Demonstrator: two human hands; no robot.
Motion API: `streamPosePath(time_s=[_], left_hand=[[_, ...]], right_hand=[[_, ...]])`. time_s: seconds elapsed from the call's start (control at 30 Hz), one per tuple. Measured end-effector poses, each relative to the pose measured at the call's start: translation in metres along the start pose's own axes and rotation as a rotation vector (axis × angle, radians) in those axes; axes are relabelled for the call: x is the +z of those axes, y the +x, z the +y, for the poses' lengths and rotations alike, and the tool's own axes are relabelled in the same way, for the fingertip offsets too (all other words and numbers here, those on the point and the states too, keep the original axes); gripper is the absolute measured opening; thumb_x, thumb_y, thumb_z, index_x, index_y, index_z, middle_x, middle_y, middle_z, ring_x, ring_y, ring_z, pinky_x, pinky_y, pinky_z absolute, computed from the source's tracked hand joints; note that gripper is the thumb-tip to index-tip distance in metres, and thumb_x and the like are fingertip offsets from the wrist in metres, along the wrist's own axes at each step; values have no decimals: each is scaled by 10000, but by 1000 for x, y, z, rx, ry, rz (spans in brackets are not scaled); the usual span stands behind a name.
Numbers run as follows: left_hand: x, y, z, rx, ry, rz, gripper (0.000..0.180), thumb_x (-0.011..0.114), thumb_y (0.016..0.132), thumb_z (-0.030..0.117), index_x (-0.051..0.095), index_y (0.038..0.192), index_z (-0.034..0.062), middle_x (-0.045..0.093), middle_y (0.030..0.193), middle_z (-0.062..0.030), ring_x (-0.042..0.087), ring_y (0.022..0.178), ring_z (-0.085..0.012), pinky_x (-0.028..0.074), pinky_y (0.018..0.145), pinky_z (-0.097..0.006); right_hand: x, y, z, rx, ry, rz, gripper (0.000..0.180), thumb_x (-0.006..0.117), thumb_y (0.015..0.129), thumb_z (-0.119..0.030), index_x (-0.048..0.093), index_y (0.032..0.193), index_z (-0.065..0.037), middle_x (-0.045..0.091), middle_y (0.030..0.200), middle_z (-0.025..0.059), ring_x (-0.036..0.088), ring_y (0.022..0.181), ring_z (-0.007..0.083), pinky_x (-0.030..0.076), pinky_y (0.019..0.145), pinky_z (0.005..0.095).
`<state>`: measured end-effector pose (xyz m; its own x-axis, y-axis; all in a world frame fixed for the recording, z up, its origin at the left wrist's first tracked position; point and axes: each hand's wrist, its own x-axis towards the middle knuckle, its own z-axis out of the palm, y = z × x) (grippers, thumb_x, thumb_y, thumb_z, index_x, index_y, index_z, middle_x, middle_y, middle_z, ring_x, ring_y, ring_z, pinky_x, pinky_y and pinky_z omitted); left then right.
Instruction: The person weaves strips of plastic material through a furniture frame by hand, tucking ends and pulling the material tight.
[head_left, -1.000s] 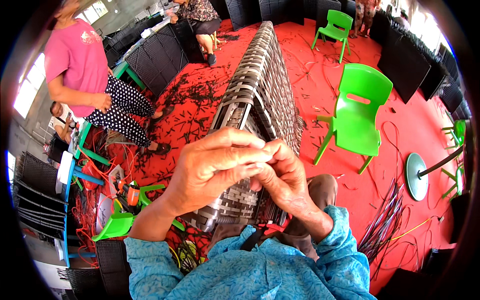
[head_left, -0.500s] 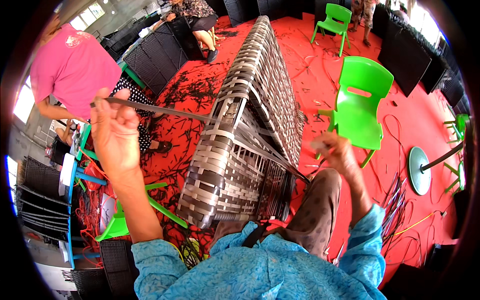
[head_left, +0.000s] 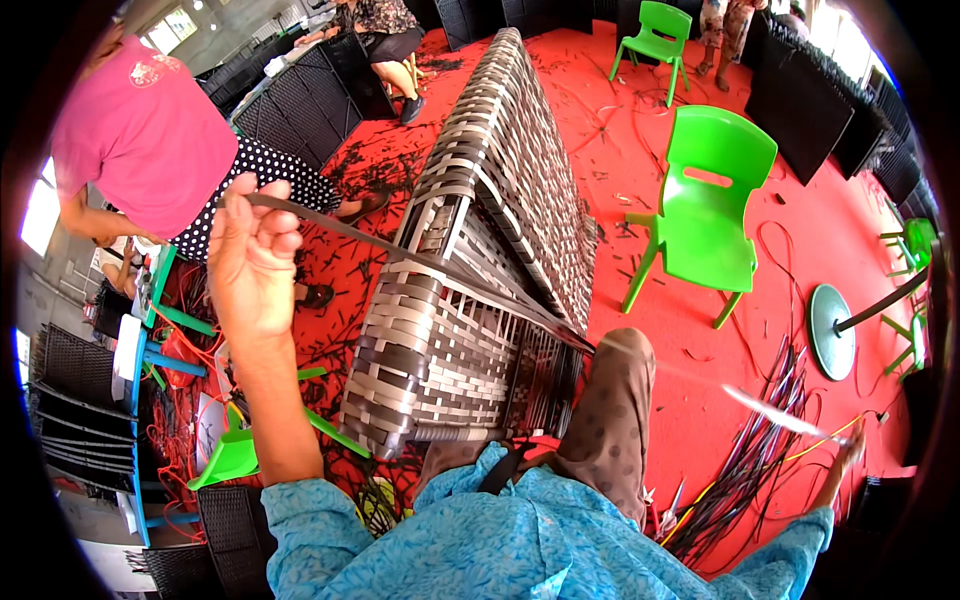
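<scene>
A woven furniture piece (head_left: 525, 170) in brown, grey and cream flat strips stands tilted before my knees, with an opening in its near side. At its left my raised left hand (head_left: 255, 265) pinches a dark flat weaving strip (head_left: 370, 237), which runs taut to the weave. My right hand (head_left: 850, 450) is stretched far out to the right, blurred by motion. A pale, blurred length of strip (head_left: 770, 410) runs from the piece's right side to this hand, which appears closed on it. The fingers themselves are not sharp.
A green chair (head_left: 710, 215) stands right of the piece. Loose strips (head_left: 745, 470) lie on the red floor (head_left: 640, 270) at the right, near a round stand base (head_left: 832, 332). A person in a pink shirt (head_left: 150, 130) bends at the left. Dark woven panels (head_left: 800, 110) line the back.
My right hand has swung far out to the right from beside my knee, and a length of strip now stretches toward it. My left hand has shifted slightly right, still pinching its strip.
</scene>
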<state>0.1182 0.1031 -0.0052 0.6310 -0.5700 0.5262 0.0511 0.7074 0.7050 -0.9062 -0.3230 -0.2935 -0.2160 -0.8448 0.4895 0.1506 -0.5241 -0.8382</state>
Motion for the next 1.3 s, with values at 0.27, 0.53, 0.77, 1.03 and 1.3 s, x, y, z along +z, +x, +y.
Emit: streamPosePath(time_s=[0.27, 0.53, 0.77, 1.03, 1.3], left_hand=[[81, -26, -10, -135, 542, -324, 191, 514, 870, 100, 585, 955, -55, 576, 941, -154, 620, 686, -163, 504, 546, -230], [124, -42, -17, -283, 757, -575, 147, 562, 809, -20, 620, 944, -32, 598, 770, -69, 562, 622, -82, 463, 573, -191], [125, -41, -25, -53, 1034, -712, 157, 618, 746, -21, 649, 898, -2, 605, 743, -70, 565, 648, -125, 439, 566, -221], [48, 5, -38, 85, 1098, -330, 257, 651, 719, -8, 623, 972, 32, 588, 896, -38, 546, 766, -84, 446, 614, -205], [16, 7, -66, -236, 723, -250, 233, 608, 800, 45, 594, 1029, 3, 593, 1003, -45, 558, 913, -113, 443, 805, -242]], right_hand=[[176, -195, 30, 451, -1784, -1220, 352, 506, 758, -146, 543, 1107, -115, 606, 920, 160, 574, 892, 291, 463, 737, 410], [664, -260, -130, 283, -35, -1017, 355, 560, 852, -190, 515, 1161, -22, 587, 1068, 90, 551, 965, 159, 448, 816, 283], [763, -300, -222, 277, 400, -1191, 192, 496, 895, -117, 485, 1052, -7, 562, 743, 51, 522, 610, 94, 447, 549, 239], [764, -291, -189, 501, 321, -1021, 105, 416, 935, -167, 424, 975, -71, 549, 723, 4, 394, 512, 34, 345, 462, 162], [767, -295, -163, 572, 375, -941, 104, 446, 927, -193, 447, 958, -94, 556, 829, -8, 414, 573, 20, 333, 500, 146]])
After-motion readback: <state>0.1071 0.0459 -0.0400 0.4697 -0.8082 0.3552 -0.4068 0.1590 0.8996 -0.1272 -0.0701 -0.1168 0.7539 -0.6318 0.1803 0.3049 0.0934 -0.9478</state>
